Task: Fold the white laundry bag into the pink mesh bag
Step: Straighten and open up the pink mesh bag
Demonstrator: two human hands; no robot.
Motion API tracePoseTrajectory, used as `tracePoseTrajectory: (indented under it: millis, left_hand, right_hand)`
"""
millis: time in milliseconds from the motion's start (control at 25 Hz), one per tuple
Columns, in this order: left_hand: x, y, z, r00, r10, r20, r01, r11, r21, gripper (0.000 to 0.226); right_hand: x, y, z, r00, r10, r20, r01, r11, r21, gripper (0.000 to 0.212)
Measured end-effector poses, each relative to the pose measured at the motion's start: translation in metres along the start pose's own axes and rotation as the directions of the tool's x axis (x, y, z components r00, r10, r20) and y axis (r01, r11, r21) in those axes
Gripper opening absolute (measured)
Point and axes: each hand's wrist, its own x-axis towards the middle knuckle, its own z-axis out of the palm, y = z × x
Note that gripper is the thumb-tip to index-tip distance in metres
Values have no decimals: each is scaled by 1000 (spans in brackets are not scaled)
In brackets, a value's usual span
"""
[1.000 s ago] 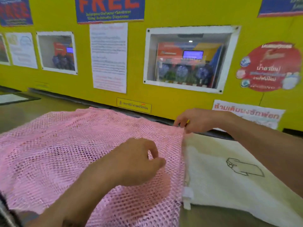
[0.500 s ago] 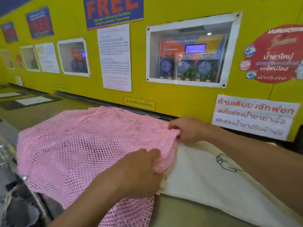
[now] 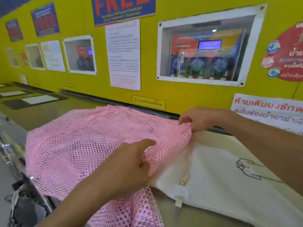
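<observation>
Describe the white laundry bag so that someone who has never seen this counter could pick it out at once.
Start at the yellow wall and come down to the counter under it. Two fabric bags lie there side by side; the white laundry bag is the right one, its left edge tucked under the pink mesh bag. Unlike its pink, open-holed neighbour, it is fine-meshed, with a black outline drawing.

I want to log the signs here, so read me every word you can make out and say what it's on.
"FREE", "Detergent+Softener+Sanitizer Using Automatic Dispenser": blue poster.
"FREE": smaller blue poster, rest blurred.
White notice: too small.
Yellow sticker, white sign, red round sticker: Thai text, not clearly readable.
White laundry bag: drawing only, no words.
</observation>
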Motion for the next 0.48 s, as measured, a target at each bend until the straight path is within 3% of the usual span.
tracePoseTrajectory:
  millis: [40, 120, 360, 480]
  left_hand:
    - [2, -2, -1, 1000, 11, 13, -11, 1000, -14, 54]
    - [5, 0, -4, 998, 43, 35, -42, 998, -47, 54]
    - [-11, 4, -28, 953, 37, 299, -6, 995, -103, 86]
    - [-20, -22, -45, 965, 14, 262, 18, 992, -122, 86]
  right_hand:
    - [-1, 0, 7, 999, -1, 38, 0, 1000, 24, 26]
    - [-2, 2, 20, 1000, -10, -12, 11, 997, 70, 13]
    - [21, 7, 0, 897, 9, -443, 17, 998, 54, 8]
    - [48, -20, -34, 874, -51, -483, 28, 998, -54, 26]
